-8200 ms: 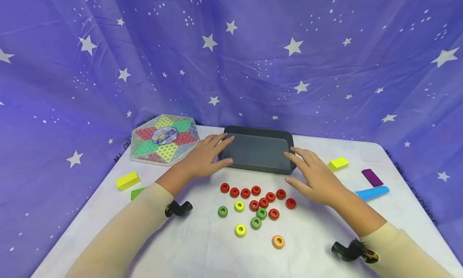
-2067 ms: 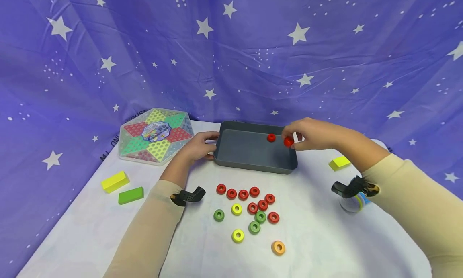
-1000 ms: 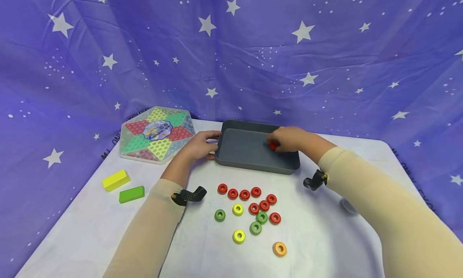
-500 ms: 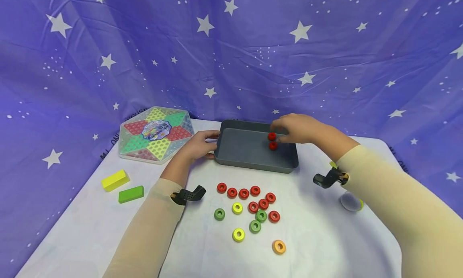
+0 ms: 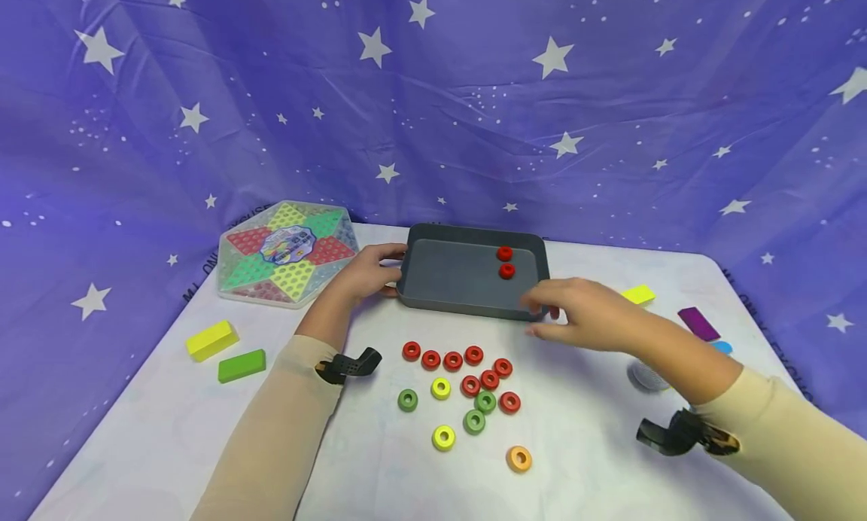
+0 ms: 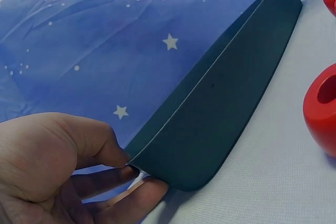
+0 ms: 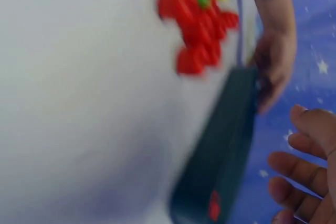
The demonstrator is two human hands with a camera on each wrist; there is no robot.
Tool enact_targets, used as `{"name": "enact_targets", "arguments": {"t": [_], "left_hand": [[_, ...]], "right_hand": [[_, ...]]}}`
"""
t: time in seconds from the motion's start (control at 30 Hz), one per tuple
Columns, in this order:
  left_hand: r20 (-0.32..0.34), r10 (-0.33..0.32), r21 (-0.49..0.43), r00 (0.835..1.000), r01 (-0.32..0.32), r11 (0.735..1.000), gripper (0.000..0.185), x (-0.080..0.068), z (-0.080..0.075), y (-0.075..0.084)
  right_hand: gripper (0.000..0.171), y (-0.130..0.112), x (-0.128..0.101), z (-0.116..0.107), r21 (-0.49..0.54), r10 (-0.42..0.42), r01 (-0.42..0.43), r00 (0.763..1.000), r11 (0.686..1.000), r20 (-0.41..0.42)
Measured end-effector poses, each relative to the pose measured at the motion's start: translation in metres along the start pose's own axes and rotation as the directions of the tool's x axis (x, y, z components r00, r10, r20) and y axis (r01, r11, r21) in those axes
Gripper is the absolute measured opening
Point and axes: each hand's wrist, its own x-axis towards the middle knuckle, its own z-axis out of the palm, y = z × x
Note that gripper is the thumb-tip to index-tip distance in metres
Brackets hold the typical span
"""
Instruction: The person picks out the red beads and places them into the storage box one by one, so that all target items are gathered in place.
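Observation:
A dark grey tray point(image 5: 433, 299) stands at the back middle of the white table. Two red rings point(image 5: 505, 262) lie in its right half. My left hand point(image 5: 366, 274) grips the tray's left end; in the left wrist view the thumb point(image 6: 89, 140) and fingers pinch the corner of the tray wall point(image 6: 226, 114). My right hand point(image 5: 542, 316) hovers empty with relaxed fingers just in front of the tray's near right corner. Several loose red rings point(image 5: 467, 367), green rings point(image 5: 474, 420), yellow rings point(image 5: 443, 437) and one orange ring point(image 5: 519, 458) lie on the table in front of the tray.
A hexagonal checkers board point(image 5: 287, 251) lies at the back left. A yellow block point(image 5: 211, 339) and a green block point(image 5: 241, 365) sit on the left. On the right are a yellow block point(image 5: 637, 294), a purple block point(image 5: 698, 324) and a round clear lid point(image 5: 646, 374). Star-printed purple cloth hangs behind.
My right hand put a second red ring into the tray beside the first, let go, and drew back toward me, empty. My left hand has stayed on the tray.

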Motion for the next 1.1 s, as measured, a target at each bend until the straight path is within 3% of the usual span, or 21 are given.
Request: {"name": "enact_targets", "arguments": {"t": [0.27, 0.6, 0.8, 1.1], "left_hand": [[0.001, 0.010, -0.004, 1.000, -0.010, 1.000, 0.064, -0.003, -0.001, 0.001], [0.012, 0.016, -0.007, 1.000, -0.015, 1.000, 0.061, -0.002, -0.001, 0.000], [0.006, 0.011, -0.009, 1.000, -0.011, 1.000, 0.061, -0.003, -0.001, 0.000], [-0.001, 0.007, -0.011, 1.000, -0.007, 1.000, 0.062, -0.001, -0.002, 0.000]], "right_hand": [[0.030, -0.024, -0.028, 0.060, 0.107, -0.091, 0.087, 0.995, 0.990, 0.038], [0.029, -0.034, -0.037, 0.086, 0.088, -0.134, 0.132, 0.991, 0.987, 0.026], [0.030, -0.027, -0.037, 0.073, 0.093, -0.135, 0.130, 0.990, 0.987, 0.050], [0.033, -0.001, -0.019, 0.013, 0.133, -0.092, 0.072, 0.985, 0.988, 0.147]]}}
